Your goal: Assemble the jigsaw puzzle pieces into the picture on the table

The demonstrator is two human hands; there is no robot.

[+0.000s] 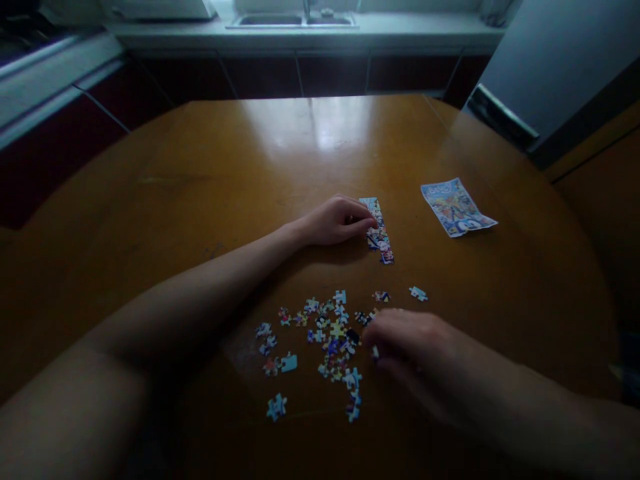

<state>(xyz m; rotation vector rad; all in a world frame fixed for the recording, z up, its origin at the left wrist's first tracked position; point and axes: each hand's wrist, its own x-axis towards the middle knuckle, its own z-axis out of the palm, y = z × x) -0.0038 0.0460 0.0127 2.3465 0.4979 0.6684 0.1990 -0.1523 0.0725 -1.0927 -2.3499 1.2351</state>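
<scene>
Joined puzzle pieces form a narrow strip near the middle of the wooden table. My left hand rests at the strip's left edge, fingers curled, its fingertips touching the pieces; whether it grips one is hidden. Loose puzzle pieces lie in a scattered pile closer to me. At the right side of this pile is my right hand, with its fingers bent round a small puzzle piece that shows between thumb and fingers. Beyond that hand lies a single light blue piece.
A creased picture sheet lies on the table, right of the strip. Behind the table's far edge stands a counter with a sink. A grey appliance is at the back right.
</scene>
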